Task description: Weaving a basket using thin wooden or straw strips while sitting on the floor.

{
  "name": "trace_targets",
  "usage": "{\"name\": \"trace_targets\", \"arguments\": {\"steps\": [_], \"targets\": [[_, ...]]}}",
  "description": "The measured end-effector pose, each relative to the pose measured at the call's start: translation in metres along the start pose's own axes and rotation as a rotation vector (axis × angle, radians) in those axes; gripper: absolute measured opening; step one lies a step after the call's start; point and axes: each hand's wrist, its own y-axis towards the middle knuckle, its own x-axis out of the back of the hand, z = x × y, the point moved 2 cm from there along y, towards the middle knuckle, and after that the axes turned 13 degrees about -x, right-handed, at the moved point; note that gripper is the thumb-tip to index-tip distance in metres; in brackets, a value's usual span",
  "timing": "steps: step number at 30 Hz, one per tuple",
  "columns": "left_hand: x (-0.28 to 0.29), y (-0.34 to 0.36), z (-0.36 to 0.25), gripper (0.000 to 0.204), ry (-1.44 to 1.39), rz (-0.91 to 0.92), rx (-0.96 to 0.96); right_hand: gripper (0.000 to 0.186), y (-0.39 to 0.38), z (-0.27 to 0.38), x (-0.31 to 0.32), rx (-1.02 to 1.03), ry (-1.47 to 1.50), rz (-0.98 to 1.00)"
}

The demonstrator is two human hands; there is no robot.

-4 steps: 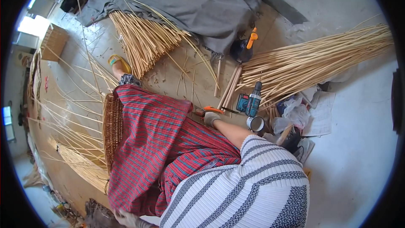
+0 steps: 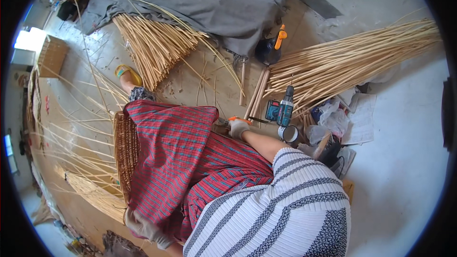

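Note:
I sit on the floor with a red plaid cloth (image 2: 181,162) over my lap. A woven wicker piece (image 2: 125,152) stands on edge against my left side, with long loose stakes (image 2: 71,133) fanning out from it. My right hand (image 2: 238,128), in a pale glove, is closed on an orange-handled cutter (image 2: 234,119) whose dark blades point right along the floor. My left hand (image 2: 145,228), also gloved, lies at the lower end of the wicker piece. Its grip is hidden by the cloth.
Cane bundles lie ahead (image 2: 152,43) and to the right (image 2: 352,62). A grey cloth (image 2: 200,0) covers the far floor. A cordless drill (image 2: 284,107), a metal cup (image 2: 289,134), plastic bags and papers (image 2: 352,119) sit by my right arm. A wooden crate (image 2: 51,56) stands far left.

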Motion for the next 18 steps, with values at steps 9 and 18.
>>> {"name": "trace_targets", "arguments": {"steps": [9, 18], "targets": [[-0.128, -0.015, -0.156, 0.008, -0.768, 0.974, 0.182, 0.052, 0.081, -0.021, 0.136, -0.437, 0.270, -0.511], [-0.172, -0.006, -0.154, 0.017, -0.837, 1.124, 0.444, 0.039, 0.163, -0.006, 0.181, -0.686, 0.236, -0.478]]}}
